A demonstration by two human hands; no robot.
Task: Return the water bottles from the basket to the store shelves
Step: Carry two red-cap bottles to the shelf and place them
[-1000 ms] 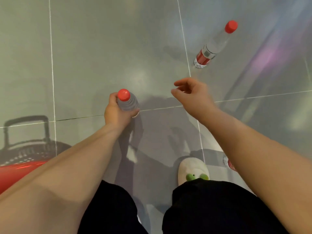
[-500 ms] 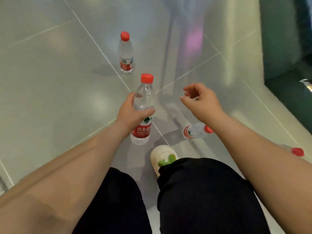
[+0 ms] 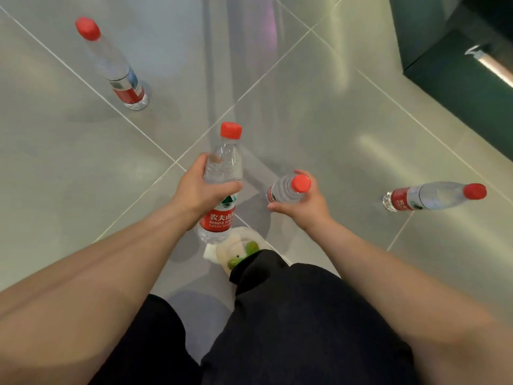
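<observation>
The central clear plastic water bottle (image 3: 223, 173) had a red cap and a red label with white lettering and a green emblem. The tilted bottle (image 3: 286, 190), the right-hand bottle (image 3: 433, 195) and the far-left bottle (image 3: 111, 62) shared the red cap and label, the last adding a blue-and-white patch. The tiled floor (image 3: 305, 107) was pale grey with whitish grout lines, and the plush slipper (image 3: 236, 245) cream and green.

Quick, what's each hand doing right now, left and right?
Left hand: closed around the middle of a red-capped water bottle.
Right hand: closed around a second bottle, just below its cap.
</observation>
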